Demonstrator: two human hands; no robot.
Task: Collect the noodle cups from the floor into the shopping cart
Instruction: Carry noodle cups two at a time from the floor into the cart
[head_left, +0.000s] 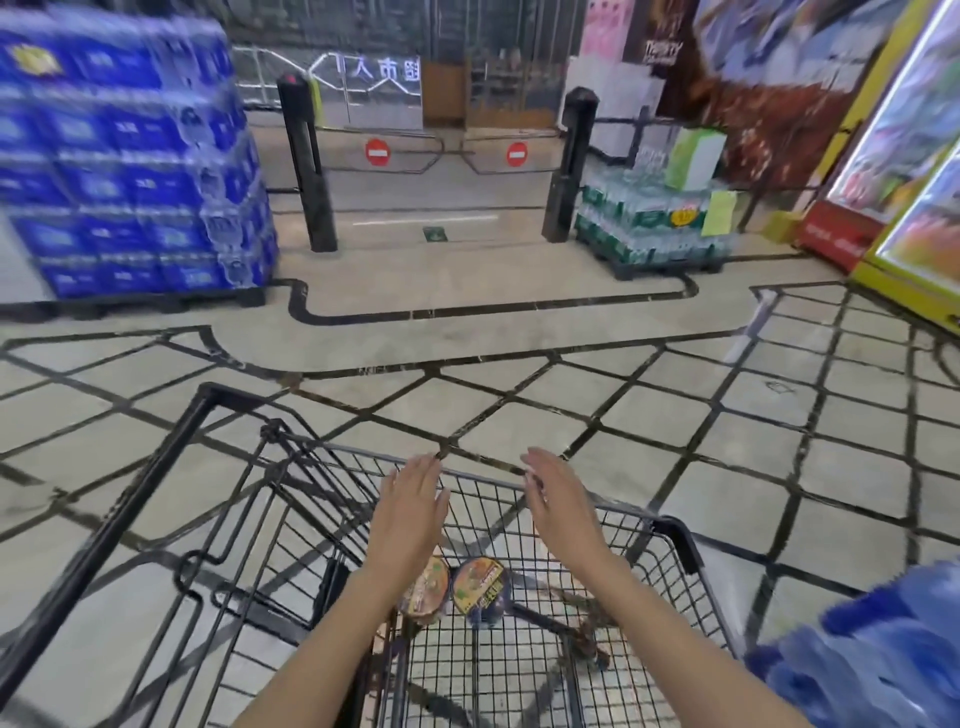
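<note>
A black wire shopping cart (675, 535) stands right in front of me. Two noodle cups lie side by side in its basket: one with an orange-brown lid (427, 587) and one with a green and yellow lid (480, 584). My left hand (410, 499) and my right hand (558, 499) hover above the basket, palms facing each other, fingers straight, holding nothing. My left forearm covers part of the left cup. No noodle cup shows on the floor.
Stacked blue bottle packs (130, 171) fill the far left on a pallet. A gate with two black posts (306, 161) and red no-entry signs (377, 151) lies ahead. Green water packs (649, 228) sit right of it, a yellow fridge (914, 208) farther right. Blue packs (883, 649) crowd my near right.
</note>
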